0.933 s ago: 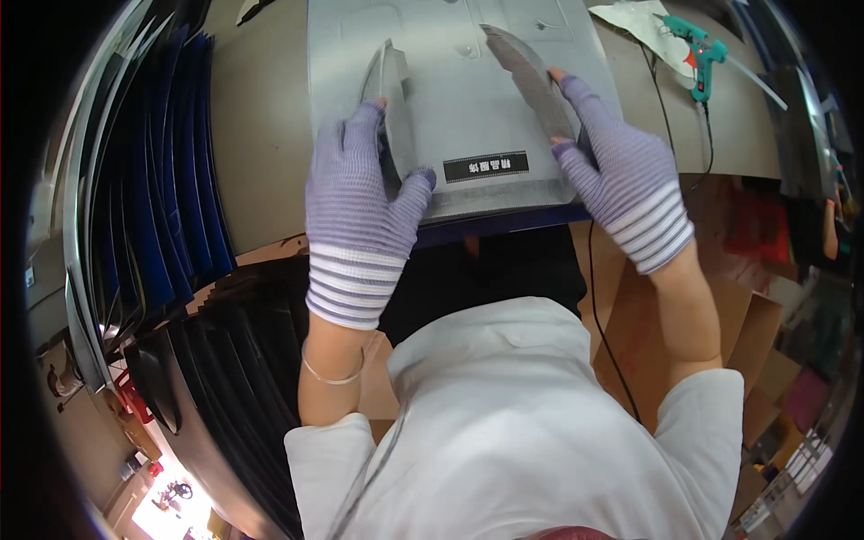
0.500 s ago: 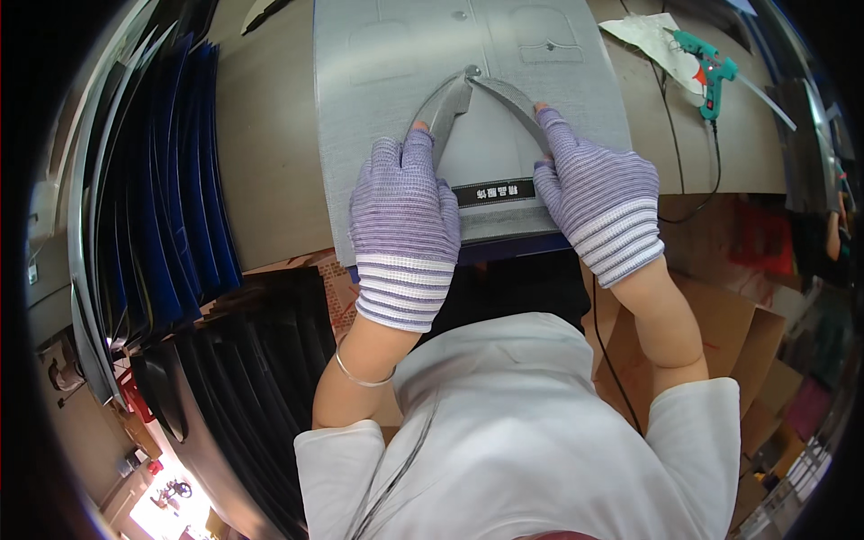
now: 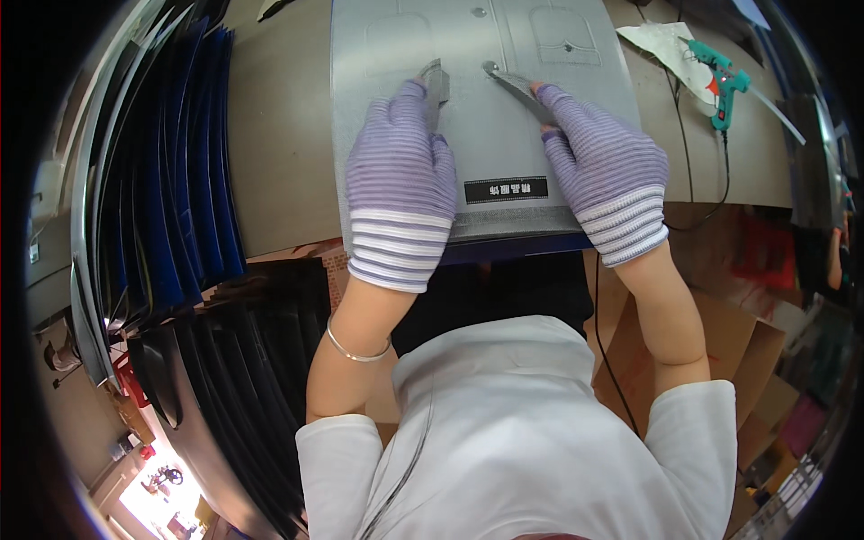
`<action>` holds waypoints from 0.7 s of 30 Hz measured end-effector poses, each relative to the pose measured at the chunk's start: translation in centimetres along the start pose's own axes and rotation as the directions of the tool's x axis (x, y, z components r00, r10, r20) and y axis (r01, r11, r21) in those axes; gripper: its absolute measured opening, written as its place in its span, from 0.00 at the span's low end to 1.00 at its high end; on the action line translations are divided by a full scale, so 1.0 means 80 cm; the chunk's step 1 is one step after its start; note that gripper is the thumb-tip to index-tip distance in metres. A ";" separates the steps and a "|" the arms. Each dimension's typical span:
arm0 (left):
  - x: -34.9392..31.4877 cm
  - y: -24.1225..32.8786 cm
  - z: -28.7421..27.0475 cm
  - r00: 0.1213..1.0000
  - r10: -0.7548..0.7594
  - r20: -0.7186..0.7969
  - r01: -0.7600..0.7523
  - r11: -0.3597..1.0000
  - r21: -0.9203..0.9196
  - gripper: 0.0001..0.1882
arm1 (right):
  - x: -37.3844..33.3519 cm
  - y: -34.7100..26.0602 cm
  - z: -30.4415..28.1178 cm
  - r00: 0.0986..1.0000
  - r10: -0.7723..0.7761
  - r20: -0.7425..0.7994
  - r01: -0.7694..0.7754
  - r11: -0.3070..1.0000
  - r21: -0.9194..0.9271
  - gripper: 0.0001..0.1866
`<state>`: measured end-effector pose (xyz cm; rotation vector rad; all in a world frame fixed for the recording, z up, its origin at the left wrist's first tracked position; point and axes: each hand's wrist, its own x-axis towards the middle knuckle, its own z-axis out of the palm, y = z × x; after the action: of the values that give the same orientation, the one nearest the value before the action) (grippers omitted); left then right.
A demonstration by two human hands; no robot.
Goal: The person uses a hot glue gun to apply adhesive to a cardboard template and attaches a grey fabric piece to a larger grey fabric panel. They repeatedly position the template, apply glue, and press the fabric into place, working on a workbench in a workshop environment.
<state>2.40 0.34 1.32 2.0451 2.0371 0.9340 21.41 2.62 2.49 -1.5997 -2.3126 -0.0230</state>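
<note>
A grey, shirt-shaped panel (image 3: 499, 135) with embossed pockets and round buttons lies flat on the worktable (image 3: 279, 135) in front of me. Near its front edge is a black label (image 3: 506, 189) with light print. My left hand (image 3: 400, 171), in a purple-and-white striped glove with bare fingertips, grips a grey collar flap (image 3: 438, 85), lifted and apart from the middle button. Closed on the other collar flap (image 3: 517, 87) is my right hand (image 3: 614, 171), gloved alike; this flap's tip lies at the button (image 3: 490, 68).
A green glue gun (image 3: 726, 85) with its cord lies at the right beside a crumpled white sheet (image 3: 670, 49). Blue-faced panels (image 3: 202, 171) stand in a row on the left, with black ones (image 3: 261, 405) below. A cardboard box (image 3: 720, 324) sits lower right.
The two collar flaps met at the middle button before; the left one has now moved away to the left with my left hand. My right hand keeps its flap near the button.
</note>
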 end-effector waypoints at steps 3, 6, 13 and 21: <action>-0.002 -0.006 0.003 1.000 0.015 -0.014 -0.016 0.997 -0.071 0.22 | 0.024 0.003 0.005 0.973 -0.200 -0.116 0.198 0.980 -0.034 0.16; 0.001 0.000 -0.001 0.999 0.032 0.037 -0.031 0.999 -0.028 0.22 | 0.075 0.003 0.032 0.857 -0.470 -0.209 0.454 0.883 -0.124 0.13; -0.006 -0.004 -0.018 0.996 -0.069 0.062 0.083 0.959 -0.271 0.19 | 0.128 -0.021 0.059 0.736 -0.673 -0.070 0.647 0.730 -0.219 0.17; -0.014 -0.021 -0.009 0.986 0.164 0.026 -0.156 0.969 -0.192 0.20 | 0.115 0.009 0.023 0.721 -0.692 -0.016 0.692 0.721 -0.040 0.10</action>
<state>0.65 -0.79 0.70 2.1297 1.7095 1.0574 18.66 11.60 3.13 -0.6319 -2.7516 -0.2571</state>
